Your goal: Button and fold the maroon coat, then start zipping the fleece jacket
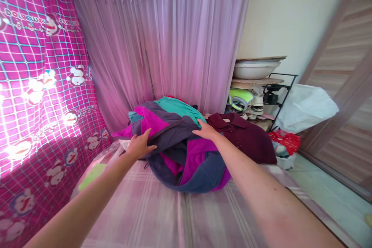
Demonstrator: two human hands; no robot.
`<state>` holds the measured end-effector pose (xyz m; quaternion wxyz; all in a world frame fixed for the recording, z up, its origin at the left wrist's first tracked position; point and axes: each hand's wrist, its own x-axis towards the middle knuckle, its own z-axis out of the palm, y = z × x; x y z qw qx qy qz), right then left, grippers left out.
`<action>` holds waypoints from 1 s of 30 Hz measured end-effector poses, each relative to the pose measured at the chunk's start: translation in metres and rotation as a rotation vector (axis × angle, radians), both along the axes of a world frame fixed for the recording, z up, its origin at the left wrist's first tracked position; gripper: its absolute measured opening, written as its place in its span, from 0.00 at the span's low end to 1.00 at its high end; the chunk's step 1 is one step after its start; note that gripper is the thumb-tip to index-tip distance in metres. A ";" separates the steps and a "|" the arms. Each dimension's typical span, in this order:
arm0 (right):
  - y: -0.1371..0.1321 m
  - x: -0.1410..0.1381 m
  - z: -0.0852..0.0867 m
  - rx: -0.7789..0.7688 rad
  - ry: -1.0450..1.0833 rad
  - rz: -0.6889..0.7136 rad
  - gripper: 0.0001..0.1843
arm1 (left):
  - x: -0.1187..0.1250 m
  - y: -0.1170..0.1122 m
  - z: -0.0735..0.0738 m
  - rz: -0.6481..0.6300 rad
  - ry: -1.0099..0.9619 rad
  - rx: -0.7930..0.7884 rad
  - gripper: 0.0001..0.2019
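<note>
A bundled jacket in purple, magenta, navy and teal [180,143] lies heaped on the striped bed [151,213]. My left hand [141,144] grips the jacket's left edge, fingers curled round a dark fold. My right hand [205,130] rests on top of the bundle at its right side, fingers bent down onto the cloth. A maroon collared shirt [247,137] lies spread flat just right of the heap, touching it.
A pink mosquito-net curtain [162,38] hangs behind the bed; a pink cartoon-print sheet [37,85] covers the left wall. A black rack [261,93] with basins and shoes stands right, beside a white bag [305,106] and red bag [286,141]. Tiled floor [334,197] lies right of the bed.
</note>
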<state>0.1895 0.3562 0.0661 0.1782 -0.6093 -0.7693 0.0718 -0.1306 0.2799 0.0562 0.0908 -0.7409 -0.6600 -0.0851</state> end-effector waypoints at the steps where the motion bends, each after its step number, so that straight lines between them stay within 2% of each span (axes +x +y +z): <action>1: -0.001 -0.002 0.000 -0.030 0.001 0.028 0.32 | 0.003 -0.005 -0.002 -0.047 0.017 -0.007 0.29; 3: -0.007 -0.002 0.001 -0.057 0.000 0.056 0.24 | 0.010 -0.022 -0.007 -0.165 0.055 0.001 0.18; 4: -0.012 0.001 0.003 -0.010 0.002 0.048 0.21 | 0.014 -0.032 -0.010 -0.216 0.071 -0.008 0.16; 8: -0.036 0.034 0.010 0.393 0.039 -0.093 0.13 | 0.028 -0.069 -0.020 -0.361 0.075 -0.155 0.24; 10: -0.046 0.061 0.008 0.466 0.024 -0.212 0.14 | 0.034 -0.076 -0.022 -0.417 0.033 -0.199 0.26; 11: -0.050 0.076 0.006 0.425 -0.007 -0.264 0.15 | 0.035 -0.075 -0.021 -0.417 0.002 -0.203 0.25; 13: -0.057 0.108 -0.001 0.208 -0.112 -0.309 0.17 | 0.034 -0.065 -0.018 -0.369 -0.059 -0.174 0.22; 15: -0.063 0.137 -0.005 -0.009 -0.219 -0.316 0.19 | 0.026 -0.048 -0.013 -0.287 -0.104 -0.081 0.22; 16: -0.065 0.150 -0.005 -0.067 -0.251 -0.338 0.21 | 0.019 -0.038 -0.012 -0.249 -0.114 -0.011 0.21; 17: -0.067 0.159 -0.003 -0.081 -0.263 -0.372 0.23 | 0.011 -0.029 -0.011 -0.216 -0.113 0.063 0.21; 19: -0.070 0.166 0.008 0.003 -0.248 -0.442 0.25 | -0.007 -0.011 -0.012 -0.141 -0.090 0.180 0.24; 22: -0.064 0.144 0.034 0.234 -0.199 -0.403 0.20 | -0.029 0.008 -0.019 -0.007 -0.089 0.159 0.31; 25: -0.045 0.091 0.054 0.397 -0.112 -0.250 0.19 | -0.033 0.019 -0.023 0.081 -0.125 0.031 0.33; 28: -0.020 0.029 0.052 0.333 -0.068 -0.024 0.21 | -0.024 0.027 -0.022 0.133 -0.125 0.001 0.32; 30: -0.004 -0.005 0.041 0.196 -0.077 0.016 0.31 | -0.018 0.032 -0.019 0.151 -0.142 -0.008 0.29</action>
